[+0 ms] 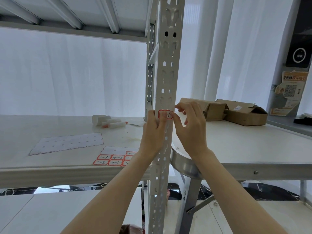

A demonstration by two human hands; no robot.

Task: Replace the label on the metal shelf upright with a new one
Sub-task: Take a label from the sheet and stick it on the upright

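fingers (161,121) of the left hand (152,132) lie flat and close together on the front of the upright, tips over the left half of the label. right hand (190,127): thumb and forefinger pinch at the label's right edge, other fingers curled clear of the metal.

upright (168,65): pale metal post, full of slots and holes, runs top to bottom mid-view. shelf board (50,174) to its left, table (253,149) to its right.

on the shelf board: a stripped backing sheet (67,143). nearer the post, a sheet of labels (113,160), red-bordered, hand-marked 4-1 and 4-2, partly behind the left wrist.

label (166,114): red border, on the post's front face just above shelf level. writing mostly hidden by fingers. cannot tell if it is coming off or going on.

risks, as judged:
- if peeling: thin paper pulled fast from one edge likely tears and leaves scraps or glue on the metal. the left fingers pinning the other half add to that.
- if sticking: the face is broken by punched holes, so the paper may bridge a slot, wrinkle or lift at a corner.
- a crooked set is easy, since the fingers cover the edges needed to line it up.
- the left wrist hangs over the spare labels, and a brush could curl them.
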